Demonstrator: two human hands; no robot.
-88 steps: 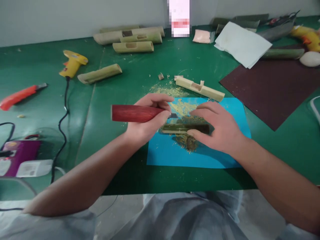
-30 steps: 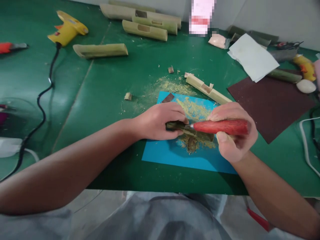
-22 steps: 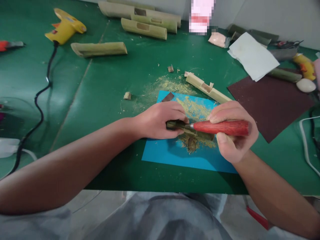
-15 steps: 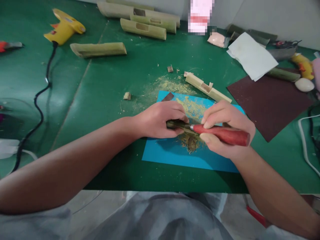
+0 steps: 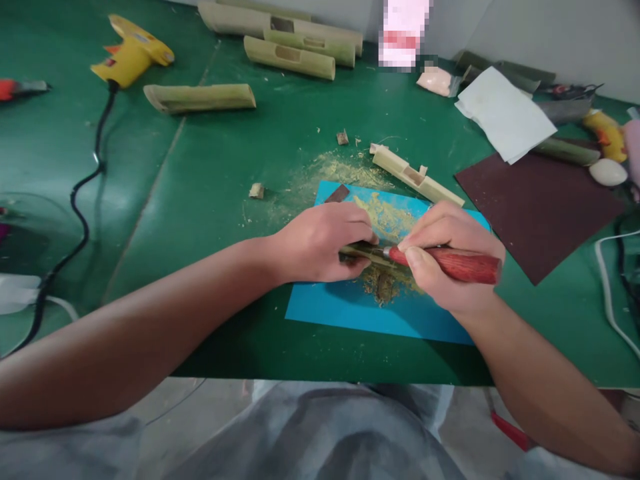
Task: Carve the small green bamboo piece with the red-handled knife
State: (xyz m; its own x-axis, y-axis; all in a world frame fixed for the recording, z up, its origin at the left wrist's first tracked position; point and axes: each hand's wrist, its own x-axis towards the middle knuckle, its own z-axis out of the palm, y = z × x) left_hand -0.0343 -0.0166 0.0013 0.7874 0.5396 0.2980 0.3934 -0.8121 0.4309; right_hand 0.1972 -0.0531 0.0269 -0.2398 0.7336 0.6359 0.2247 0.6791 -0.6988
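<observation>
My left hand [image 5: 327,243] is closed around the left end of a dark green bamboo piece [image 5: 370,253], which lies across the blue sheet [image 5: 320,303]. My right hand [image 5: 450,257] grips the red wooden handle of a carving knife [image 5: 463,265]. The handle points to the right, and the metal end meets the upper face of the bamboo. My fingers and the handle hide much of the blade and the right part of the bamboo. Yellowish shavings [image 5: 385,213] are strewn behind the piece, and a brown chip [image 5: 385,288] lies just in front of it.
A notched bamboo piece [image 5: 415,175] lies behind the blue sheet. Farther left are another bamboo tube [image 5: 200,98] and a yellow hot glue gun [image 5: 135,53] with its black cord. Brown sandpaper [image 5: 535,207] and white paper [image 5: 505,113] lie to the right. The table's front edge is near my body.
The knife has passed from my left hand to my right, and my left hand now holds the bamboo. Lately my right grip has shifted toward the blade end. The camera view has turned.
</observation>
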